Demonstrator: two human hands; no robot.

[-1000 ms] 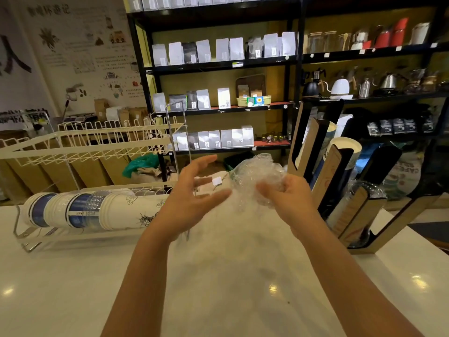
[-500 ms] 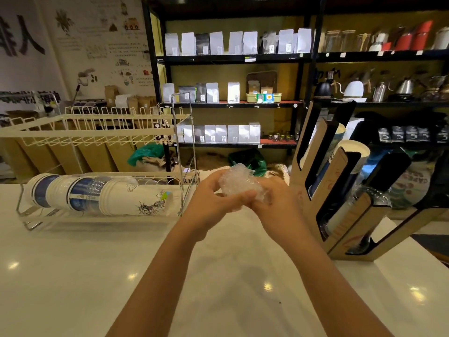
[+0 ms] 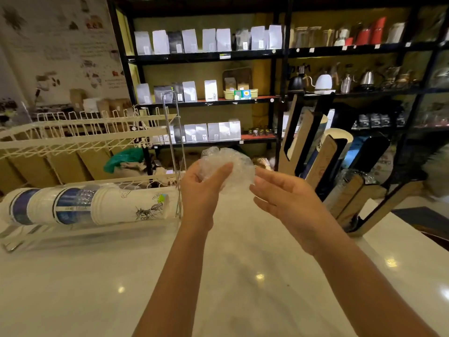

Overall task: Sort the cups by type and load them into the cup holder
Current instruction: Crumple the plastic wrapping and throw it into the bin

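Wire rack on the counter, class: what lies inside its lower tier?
In the wire rack, the lower tier holds a sideways row of nested cups: white ones with blue bands, clear ones, and white ones with a dark drawing. Nesting hides the count.

Both bare forearms reach forward, raised above the worktop. Left hand [image 3: 204, 188] grips a crumpled ball of clear plastic film [image 3: 228, 166], thumb across its front. Right hand [image 3: 284, 193] just beside it, fingers spread, palm facing left, not gripping.
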